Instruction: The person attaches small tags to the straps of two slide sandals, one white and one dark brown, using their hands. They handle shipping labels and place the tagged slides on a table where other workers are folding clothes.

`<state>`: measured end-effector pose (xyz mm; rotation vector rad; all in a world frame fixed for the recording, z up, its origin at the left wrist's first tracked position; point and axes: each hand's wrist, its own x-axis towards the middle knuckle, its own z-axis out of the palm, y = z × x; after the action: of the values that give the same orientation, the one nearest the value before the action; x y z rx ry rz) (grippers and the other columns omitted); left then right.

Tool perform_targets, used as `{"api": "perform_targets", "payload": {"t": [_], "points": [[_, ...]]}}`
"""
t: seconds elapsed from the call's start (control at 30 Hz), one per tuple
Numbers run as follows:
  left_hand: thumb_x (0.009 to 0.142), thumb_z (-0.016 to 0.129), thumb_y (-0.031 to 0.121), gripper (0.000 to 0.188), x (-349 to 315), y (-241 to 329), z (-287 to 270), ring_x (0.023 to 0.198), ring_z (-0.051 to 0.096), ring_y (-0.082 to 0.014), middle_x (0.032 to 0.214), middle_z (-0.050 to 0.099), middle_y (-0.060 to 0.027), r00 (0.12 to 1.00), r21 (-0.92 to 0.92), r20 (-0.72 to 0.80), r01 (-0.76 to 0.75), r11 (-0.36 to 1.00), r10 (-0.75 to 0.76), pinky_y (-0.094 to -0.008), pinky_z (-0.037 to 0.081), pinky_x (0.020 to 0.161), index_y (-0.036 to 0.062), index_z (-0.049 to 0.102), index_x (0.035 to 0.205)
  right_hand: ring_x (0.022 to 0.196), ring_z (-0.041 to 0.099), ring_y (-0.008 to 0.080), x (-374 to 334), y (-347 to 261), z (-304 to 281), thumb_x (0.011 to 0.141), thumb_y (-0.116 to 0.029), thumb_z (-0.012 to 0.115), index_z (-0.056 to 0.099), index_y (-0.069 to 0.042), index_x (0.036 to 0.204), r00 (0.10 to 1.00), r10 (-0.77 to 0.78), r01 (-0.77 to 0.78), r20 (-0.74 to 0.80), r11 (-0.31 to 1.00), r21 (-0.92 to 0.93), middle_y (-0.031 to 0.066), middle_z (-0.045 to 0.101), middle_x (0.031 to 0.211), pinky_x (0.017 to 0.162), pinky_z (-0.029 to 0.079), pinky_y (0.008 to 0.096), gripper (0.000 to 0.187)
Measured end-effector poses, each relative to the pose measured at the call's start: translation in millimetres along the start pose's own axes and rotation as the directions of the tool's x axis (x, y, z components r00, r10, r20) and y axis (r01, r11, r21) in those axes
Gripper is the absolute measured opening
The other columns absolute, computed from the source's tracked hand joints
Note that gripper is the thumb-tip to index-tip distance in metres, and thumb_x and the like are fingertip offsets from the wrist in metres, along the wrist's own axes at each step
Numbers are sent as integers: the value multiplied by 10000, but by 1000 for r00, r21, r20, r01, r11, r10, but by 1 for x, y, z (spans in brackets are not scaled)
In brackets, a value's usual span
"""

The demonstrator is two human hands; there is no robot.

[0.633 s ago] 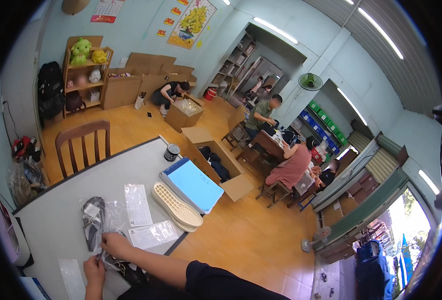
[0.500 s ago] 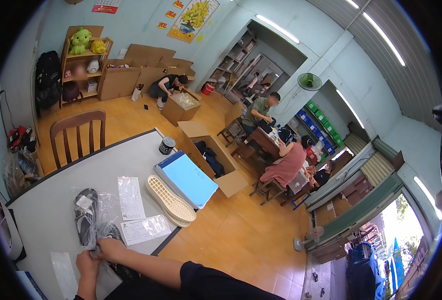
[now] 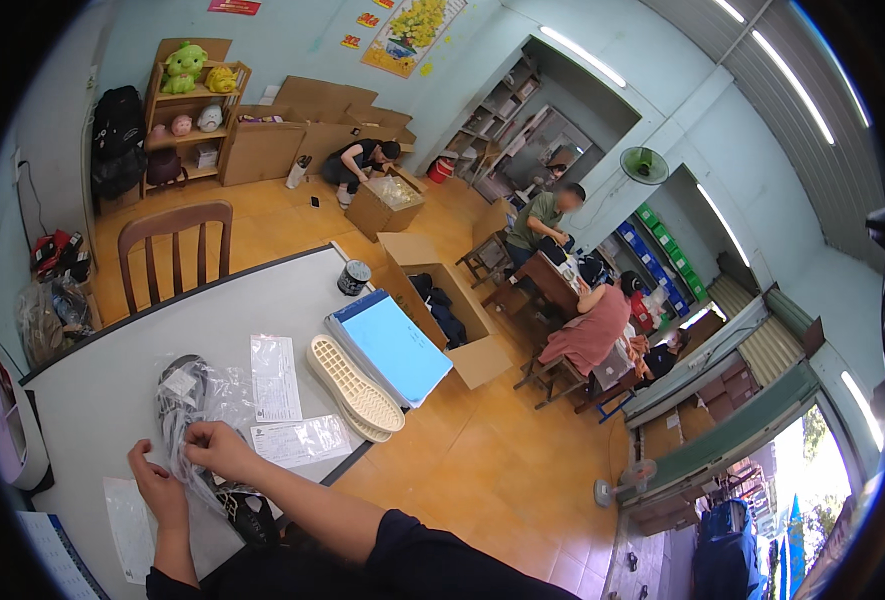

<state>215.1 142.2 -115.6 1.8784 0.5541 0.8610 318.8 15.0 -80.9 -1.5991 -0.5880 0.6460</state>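
On the grey table, a dark shoe (image 3: 184,385) with a pale tag lies inside a clear plastic bag (image 3: 224,388). My right hand (image 3: 220,450) is closed on the bag near the shoe's lower end, fingertips pinched together. Just left of it, my left hand (image 3: 160,488) is raised with its fingers apart and bent, holding nothing that shows. A second black shoe (image 3: 252,514) lies under my right forearm, partly hidden by it. Beside the bag are printed slips in clear sleeves (image 3: 276,378) and a pair of cream shoe soles (image 3: 354,385).
A blue folder stack (image 3: 390,345) and a dark round tin (image 3: 353,277) stand near the table's right edge. A wooden chair (image 3: 175,250) is at the far side. Beyond lies an open carton (image 3: 452,330) of dark items. Several people work farther off, one beside another carton (image 3: 385,207).
My left hand has let go of the bag and moved left and up. My right hand has risen slightly, still gripping the plastic. The whole view has shifted a little.
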Motion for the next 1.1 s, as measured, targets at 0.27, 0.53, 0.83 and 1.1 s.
{"api": "perform_targets", "payload": {"t": [0.27, 0.53, 0.83, 1.1], "points": [[923, 516, 56, 94, 41, 36, 1, 729, 519, -122, 826, 576, -48, 994, -221, 105, 0, 975, 23, -247, 429, 670, -22, 565, 942, 763, 584, 124, -21, -8, 8, 904, -183, 620, 615, 32, 1121, 993, 101, -102, -65, 995, -3, 63, 652, 831, 704, 469, 287, 305], [875, 638, 131, 171, 87, 47, 23, 677, 552, -88, 738, 651, -60, 995, -311, 72, -49, 949, 75, -258, 451, 611, -17, 666, 957, 412, 397, 87, -6, -42, -20, 921, -116, 577, 472, 2, 1231, 829, 227, -37, -511, 934, 356, -11, 498, 609, 363, 297, 242, 347], [858, 663, 104, 161, 101, 115, 31, 620, 560, -67, 699, 662, -52, 930, -211, 363, 145, 967, -60, -237, 456, 580, -16, 689, 962, 447, 398, 75, 1, -65, 1, 934, -197, 545, 585, -18, 946, 852, 521, -467, -60, 806, 362, 2, 494, 620, 413, 292, 238, 184], [845, 600, 148, 147, 25, 151, 65, 681, 653, -324, 755, 687, -119, 817, -104, 459, -339, 935, 348, -389, 493, 643, 113, 687, 958, 470, 611, 187, 20, 11, 17, 915, -484, 589, 682, -37, 864, 772, 464, -503, -434, 864, 30, 85, 630, 626, 447, 477, 359, 460]]}}
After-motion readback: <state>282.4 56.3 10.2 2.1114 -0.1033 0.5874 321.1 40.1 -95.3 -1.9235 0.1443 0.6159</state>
